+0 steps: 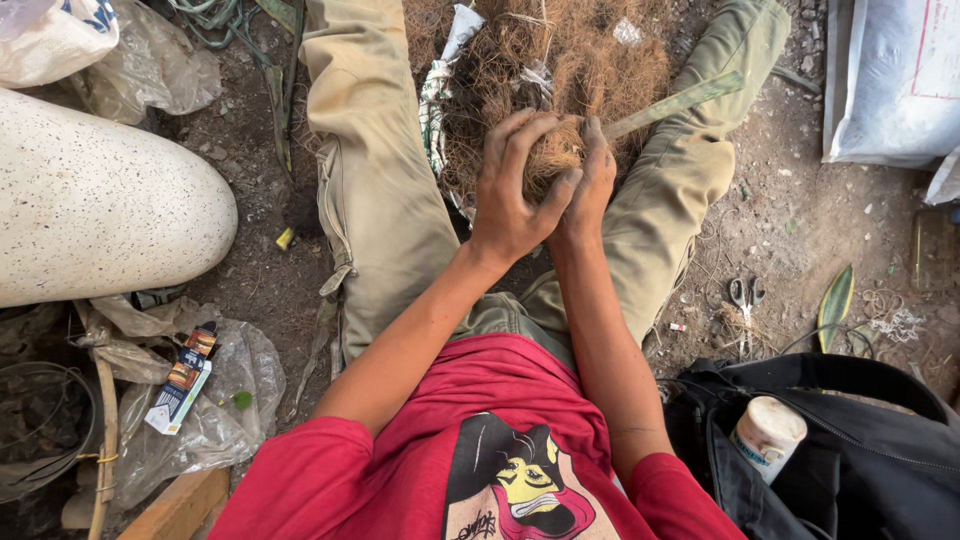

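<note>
I sit on bare dirt with my legs apart. Between them lies a heap of brown coconut fibre. My left hand wraps over a ball of that fibre, fingers curled around its top and side. My right hand presses against the ball from the right, fingers closed on it. Both hands grip the same clump, held just above my lap. A green leaf strip sticks out to the right of the clump, across my right knee.
A speckled white stone form lies at left. Scissors and a green leaf rest on the dirt at right. A black bag holds a white jar. Plastic bags and a small carton sit lower left; white sacks upper right.
</note>
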